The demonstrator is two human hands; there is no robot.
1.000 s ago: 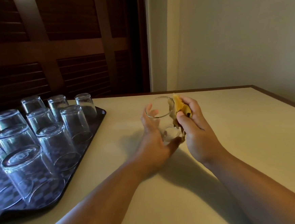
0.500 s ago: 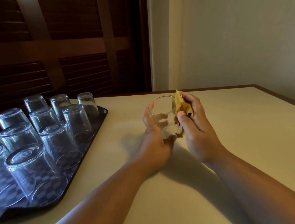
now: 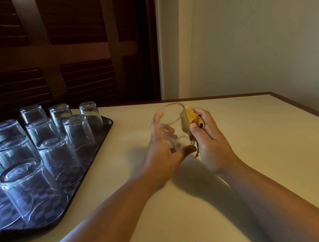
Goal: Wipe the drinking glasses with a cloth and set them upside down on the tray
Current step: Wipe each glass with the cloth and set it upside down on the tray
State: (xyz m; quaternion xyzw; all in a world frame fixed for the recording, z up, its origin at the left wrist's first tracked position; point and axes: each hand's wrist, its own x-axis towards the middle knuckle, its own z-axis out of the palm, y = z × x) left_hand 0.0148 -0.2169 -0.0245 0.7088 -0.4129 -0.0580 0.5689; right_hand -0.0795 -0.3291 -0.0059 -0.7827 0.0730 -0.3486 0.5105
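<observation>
A clear drinking glass [image 3: 171, 114] is held above the middle of the table, tilted with its mouth facing away and up. My left hand [image 3: 163, 151] grips it from the left, fingers round its side and thumb under its base. My right hand [image 3: 209, 138] holds a folded yellow cloth [image 3: 192, 118] against the glass's right side. A dark checkered tray [image 3: 106, 129] at the left carries several clear glasses [image 3: 75, 133] standing upside down.
The cream table [image 3: 252, 151] has a brown edge running along the back and right. A dark louvred wooden door stands behind the tray, and a pale wall rises behind the table's right half.
The glass has been turned a little in my left hand while the cloth stays against its right side. Both hands keep their place above the table.
</observation>
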